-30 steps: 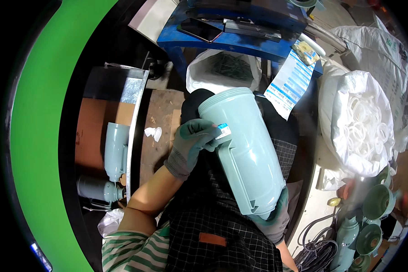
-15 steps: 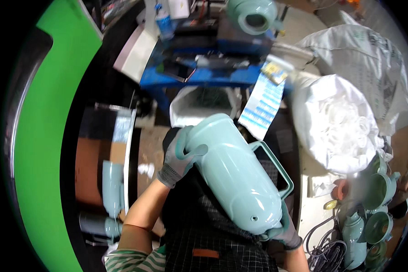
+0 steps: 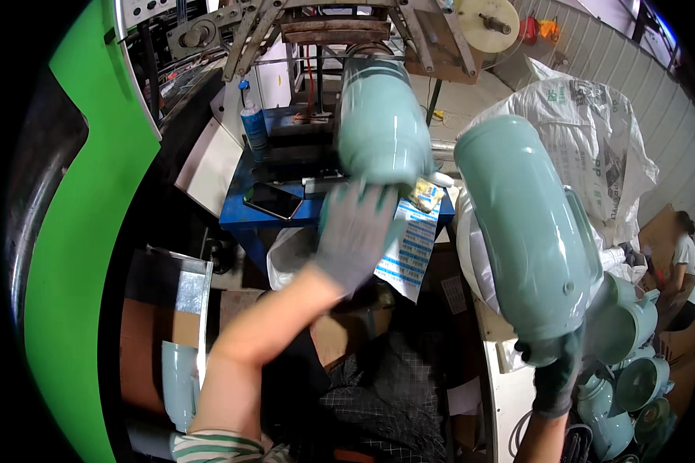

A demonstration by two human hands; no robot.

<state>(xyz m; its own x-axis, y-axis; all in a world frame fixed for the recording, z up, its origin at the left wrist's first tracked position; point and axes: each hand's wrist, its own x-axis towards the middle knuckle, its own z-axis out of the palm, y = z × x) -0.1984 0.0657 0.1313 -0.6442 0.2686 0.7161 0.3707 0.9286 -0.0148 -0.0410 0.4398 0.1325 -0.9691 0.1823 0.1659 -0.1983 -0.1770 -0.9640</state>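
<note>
In my right hand [image 3: 557, 374] is a glossy pale green jug body [image 3: 527, 231], raised on the right side. The gloved fingers close around its lower end, and its handle [image 3: 581, 231] faces right. My left hand [image 3: 355, 235], in a grey glove, reaches forward with fingers stretched out. Its fingertips are at the near end of a second pale green jug body [image 3: 384, 127], which sits on the machine above the blue table. Motion blurs that jug and the left hand, so firm contact cannot be made out.
Linkage arms [image 3: 417, 38] stand behind the second jug. A phone [image 3: 273, 201] and a blue bottle [image 3: 253, 123] are on the blue table [image 3: 235, 204]. White sacks [image 3: 552, 104] stand at right, above more green jug parts [image 3: 622, 320]. A person [image 3: 683, 266] sits farther right.
My right hand has carried the jug from my lap up and to the right. The left hand has let go of it and reached forward. The view has tilted up, showing the machine.
</note>
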